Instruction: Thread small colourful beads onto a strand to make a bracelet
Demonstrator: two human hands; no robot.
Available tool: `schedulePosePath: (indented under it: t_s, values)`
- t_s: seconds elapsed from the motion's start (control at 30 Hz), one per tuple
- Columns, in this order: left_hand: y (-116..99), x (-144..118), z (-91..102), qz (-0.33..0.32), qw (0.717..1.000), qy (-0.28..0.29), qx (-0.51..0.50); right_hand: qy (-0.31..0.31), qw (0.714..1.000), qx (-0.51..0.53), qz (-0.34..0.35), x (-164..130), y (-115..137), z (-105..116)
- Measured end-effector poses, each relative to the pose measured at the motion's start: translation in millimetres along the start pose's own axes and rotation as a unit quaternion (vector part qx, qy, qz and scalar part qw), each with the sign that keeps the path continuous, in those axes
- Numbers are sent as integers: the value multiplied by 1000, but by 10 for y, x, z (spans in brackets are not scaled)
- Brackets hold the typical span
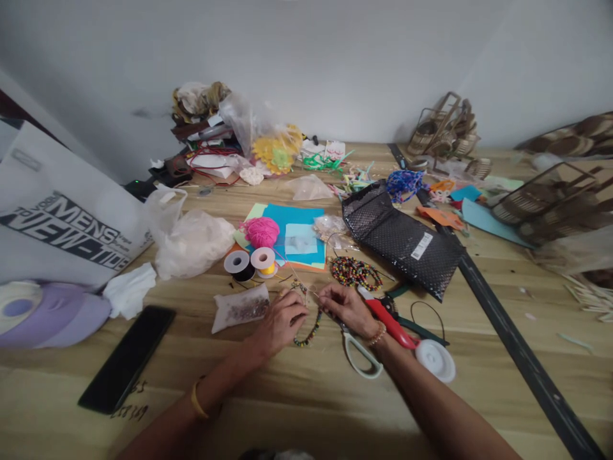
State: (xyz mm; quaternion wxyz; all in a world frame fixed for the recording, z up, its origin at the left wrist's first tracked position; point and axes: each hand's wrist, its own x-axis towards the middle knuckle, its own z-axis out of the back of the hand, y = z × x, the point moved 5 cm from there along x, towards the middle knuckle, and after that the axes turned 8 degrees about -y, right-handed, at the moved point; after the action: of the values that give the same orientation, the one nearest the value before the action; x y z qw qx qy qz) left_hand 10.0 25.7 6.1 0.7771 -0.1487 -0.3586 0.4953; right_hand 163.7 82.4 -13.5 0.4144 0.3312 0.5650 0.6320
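My left hand (279, 321) and my right hand (347, 308) meet over a wooden table (306, 409), both pinching a thin string threaded with small coloured beads (309, 333). The beaded loop hangs down between the two hands and touches the table. A clear bag of small beads (239, 308) lies just left of my left hand. White-handled scissors (360, 356) lie under my right wrist, next to a red-handled tool (389, 319). A pile of multicoloured bead strands (354, 272) sits just beyond my right hand.
Two thread spools (249, 262), pink yarn (261, 231) and blue paper sheets (297, 233) lie further back. A black bubble mailer (402, 236) is at right, a black phone (128, 358) at left, a white bag (57, 211) far left. A dark strip (507, 332) crosses the table.
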Motion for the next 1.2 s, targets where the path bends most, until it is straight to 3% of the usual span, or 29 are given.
schedulePosePath:
  t_s: [0.17,0.53,1.2]
  values:
    - [-89,-21,13,-30,999,44,10,-10,1000,-12,9,10,-12,5]
    - [-134,-80,-57,-65,995,43,55,-22,999,-16,35,23,-53,8]
    - [-152,-64,-71,-49,997,48,16,-10,999,-21,37,18,-74,2]
